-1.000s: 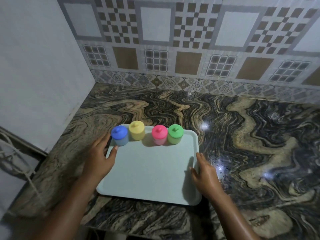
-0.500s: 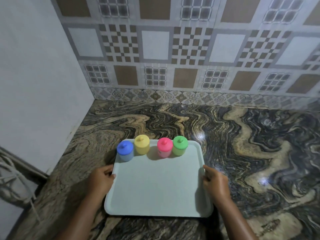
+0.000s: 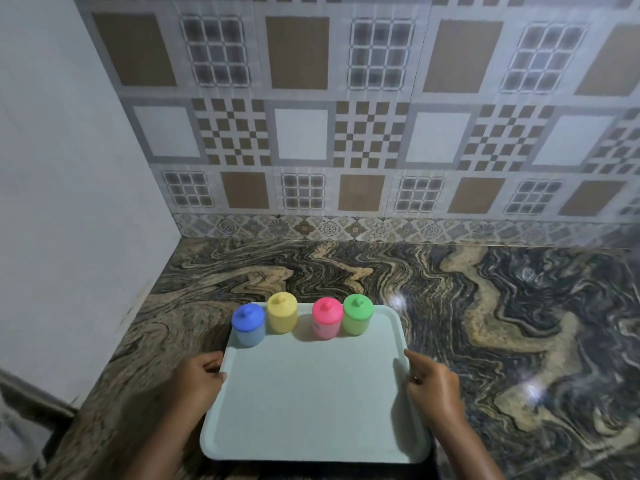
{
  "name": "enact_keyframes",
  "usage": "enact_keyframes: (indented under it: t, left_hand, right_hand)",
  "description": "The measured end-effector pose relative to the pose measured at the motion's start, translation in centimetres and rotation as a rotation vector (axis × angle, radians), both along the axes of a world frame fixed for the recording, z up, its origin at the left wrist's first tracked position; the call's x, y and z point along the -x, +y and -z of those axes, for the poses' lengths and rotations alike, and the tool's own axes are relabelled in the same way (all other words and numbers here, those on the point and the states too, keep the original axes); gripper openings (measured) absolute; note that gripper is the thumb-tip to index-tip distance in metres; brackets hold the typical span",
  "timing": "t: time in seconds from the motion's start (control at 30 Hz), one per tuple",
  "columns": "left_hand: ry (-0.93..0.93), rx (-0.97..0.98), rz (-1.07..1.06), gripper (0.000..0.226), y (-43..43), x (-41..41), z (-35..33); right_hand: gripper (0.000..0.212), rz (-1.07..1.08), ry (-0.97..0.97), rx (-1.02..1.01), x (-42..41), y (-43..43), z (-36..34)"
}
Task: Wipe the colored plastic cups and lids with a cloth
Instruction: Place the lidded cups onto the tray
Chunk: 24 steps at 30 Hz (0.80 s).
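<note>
Cups with lids on stand in a row at the far edge of the tray (image 3: 311, 403), on the marbled worktop (image 3: 485, 306): blue cup (image 3: 247, 325), yellow cup (image 3: 282, 314), pink cup (image 3: 326, 319), green cup (image 3: 357, 316). Tray rims are gripped, left hand (image 3: 199, 375) on the left, right hand (image 3: 431, 386) on the right. Faint mark on the pink cup is too blurred to read.

a dark swirled marble counter (image 3: 485, 323) bears 1 pale tray (image 3: 311, 410).
</note>
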<state>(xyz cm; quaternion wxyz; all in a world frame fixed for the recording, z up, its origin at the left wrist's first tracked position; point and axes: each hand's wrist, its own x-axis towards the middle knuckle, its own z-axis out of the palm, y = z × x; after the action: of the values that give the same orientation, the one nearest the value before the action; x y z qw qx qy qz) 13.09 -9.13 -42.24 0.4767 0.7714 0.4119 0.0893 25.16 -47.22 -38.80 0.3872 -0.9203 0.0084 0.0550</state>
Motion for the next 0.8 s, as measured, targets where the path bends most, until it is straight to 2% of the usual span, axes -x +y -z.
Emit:
enact_keyframes:
  t: [0.4,0.5,0.67,0.8]
  left_hand:
    - [-0.119,-0.035,0.044,0.048,3.5,-11.4,-5.4]
    - [-0.128,-0.062,0.056,0.048,4.7,-14.5,-5.5]
    - [-0.096,-0.113,0.046,0.041,5.9,-18.3,-4.4]
    - [-0.080,-0.102,0.031,0.042,6.5,-20.1,-3.1]
  right_hand:
    - [0.059,-0.014,-0.088,-0.038,-10.5,3.3,-3.7]
    - [0.060,-0.037,-0.086,-0.057,-13.8,4.4,-3.7]
    - [0.049,-0.052,-0.075,-0.049,-18.8,6.3,-2.1]
    - [0.050,-0.060,-0.058,-0.020,-21.1,7.2,-0.4]
